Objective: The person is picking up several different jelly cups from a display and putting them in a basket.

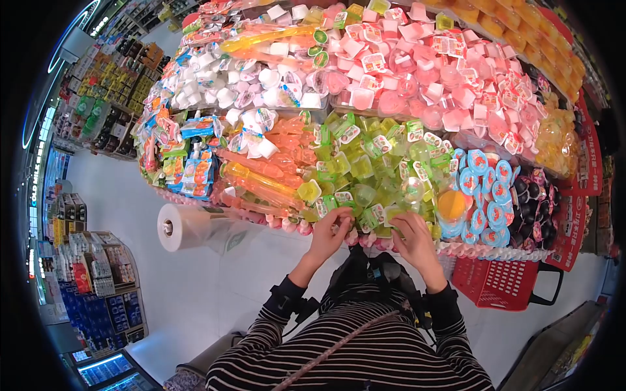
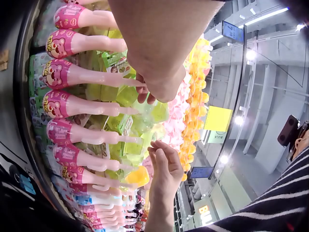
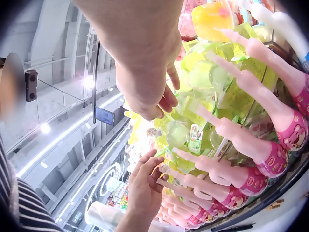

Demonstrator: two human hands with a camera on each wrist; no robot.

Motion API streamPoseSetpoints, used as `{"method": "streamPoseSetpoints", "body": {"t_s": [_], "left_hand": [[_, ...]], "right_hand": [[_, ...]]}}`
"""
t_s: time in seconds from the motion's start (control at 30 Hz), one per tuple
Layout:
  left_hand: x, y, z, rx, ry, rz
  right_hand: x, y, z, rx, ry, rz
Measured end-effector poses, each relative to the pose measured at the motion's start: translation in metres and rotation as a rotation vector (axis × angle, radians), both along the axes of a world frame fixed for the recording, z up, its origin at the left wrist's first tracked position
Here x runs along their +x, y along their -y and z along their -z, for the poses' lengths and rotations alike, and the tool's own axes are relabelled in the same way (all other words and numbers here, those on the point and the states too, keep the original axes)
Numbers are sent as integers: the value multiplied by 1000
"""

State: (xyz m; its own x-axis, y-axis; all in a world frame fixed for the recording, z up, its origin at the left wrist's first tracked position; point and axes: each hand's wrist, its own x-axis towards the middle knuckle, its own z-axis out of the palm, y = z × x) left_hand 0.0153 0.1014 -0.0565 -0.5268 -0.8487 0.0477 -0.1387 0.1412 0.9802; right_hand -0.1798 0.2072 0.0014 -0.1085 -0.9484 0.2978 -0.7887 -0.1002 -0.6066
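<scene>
Both hands are low over a pile of green jelly cups (image 1: 362,168) at the near edge of a sweets display. My left hand (image 1: 328,233) is at the pile's near left side, its fingers loosely bent and no item visible in them. To its right, my right hand (image 1: 415,242) has its fingertips right at the near green cups. The right wrist view shows the right hand (image 3: 145,92) with its fingers hanging loosely over the jellies. Pink bottle-shaped sweets with bear labels (image 2: 65,73) line the edge below the hands in the left wrist view.
Pink jelly cups (image 1: 424,72) lie behind the green ones, with orange bottle-shaped jellies (image 1: 274,186) to the left and blue-lidded cups (image 1: 486,189) to the right. A plastic bag roll (image 1: 179,227) hangs at the front left. A red basket (image 1: 492,283) is at the lower right.
</scene>
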Motion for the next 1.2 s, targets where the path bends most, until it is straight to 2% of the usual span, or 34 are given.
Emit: {"method": "streamPoseSetpoints", "body": {"t_s": [0.87, 1.03, 1.2], "left_hand": [[-15, -2, -4, -64, 10, 100], [-18, -2, -8, -110, -36, 96], [-26, -8, -14, -164, 6, 128]], "right_hand": [[-7, -17, 11, -69, 20, 54], [-12, -18, 13, -144, -8, 71], [-24, -25, 10, -116, -28, 90]]}}
